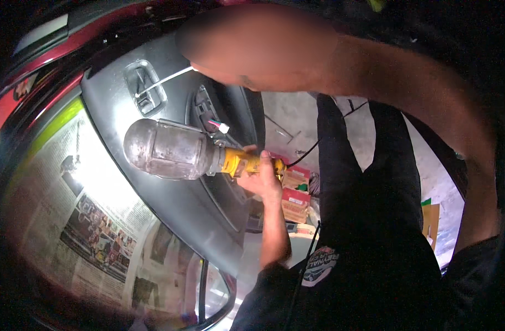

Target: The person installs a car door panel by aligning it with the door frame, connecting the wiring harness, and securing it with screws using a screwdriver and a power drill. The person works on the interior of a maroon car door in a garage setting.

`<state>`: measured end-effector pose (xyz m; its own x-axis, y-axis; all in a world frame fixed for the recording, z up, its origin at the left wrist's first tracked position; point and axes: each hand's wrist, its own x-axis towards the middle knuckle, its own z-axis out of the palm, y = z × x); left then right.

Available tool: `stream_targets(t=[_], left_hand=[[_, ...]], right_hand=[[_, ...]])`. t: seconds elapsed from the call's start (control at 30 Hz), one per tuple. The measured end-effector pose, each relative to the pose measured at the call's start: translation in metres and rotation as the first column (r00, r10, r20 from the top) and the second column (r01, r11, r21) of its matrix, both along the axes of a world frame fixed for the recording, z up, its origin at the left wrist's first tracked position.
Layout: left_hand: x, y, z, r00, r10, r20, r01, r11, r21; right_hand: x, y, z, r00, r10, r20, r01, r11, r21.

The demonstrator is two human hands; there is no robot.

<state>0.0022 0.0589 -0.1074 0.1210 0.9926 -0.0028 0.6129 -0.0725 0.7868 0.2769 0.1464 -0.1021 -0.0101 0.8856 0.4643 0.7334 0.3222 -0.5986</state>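
My left hand point(262, 177) is wrapped round the yellow handle of a caged work light point(170, 149), held sideways in front of a dark grey car door panel point(178, 201). A black cord runs from the handle's end. My right arm reaches across the top, and my right hand point(236, 52) is blurred. Out of that hand sticks a thin, shiny rod point(167, 81), its tip inside the inner door handle recess point(146, 91); the rod's other end is hidden. Below the recess, a white wire connector point(223, 128) hangs from an opening in the armrest.
Newspaper point(98, 237) covers the window beside the panel, edged by yellow-green tape point(54, 124). Red door edging point(59, 47) shows at the upper left. Red and brown boxes point(295, 201) stand on the floor near my legs point(374, 182). A T-shaped metal tool point(285, 132) lies on the floor.
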Motion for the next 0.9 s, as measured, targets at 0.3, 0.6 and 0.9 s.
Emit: stream_targets(t=[0.3, 0.6, 0.9], left_hand=[[-0.015, -0.018, -0.004, 0.999, 0.036, 0.017, -0.032, 0.987, -0.158], [-0.044, -0.043, -0.007, 0.996, 0.087, -0.025, -0.090, 0.954, -0.286], [-0.024, -0.079, 0.000, 0.975, 0.217, 0.055, -0.190, 0.931, -0.312]], right_hand=[[0.023, 0.018, 0.008, 0.526, -0.283, -0.802, -0.573, 0.580, -0.580], [0.019, 0.010, 0.027, 0.939, 0.176, -0.296, -0.272, 0.906, -0.324], [0.007, 0.004, 0.018, 0.967, 0.075, 0.242, -0.035, 0.985, -0.167]])
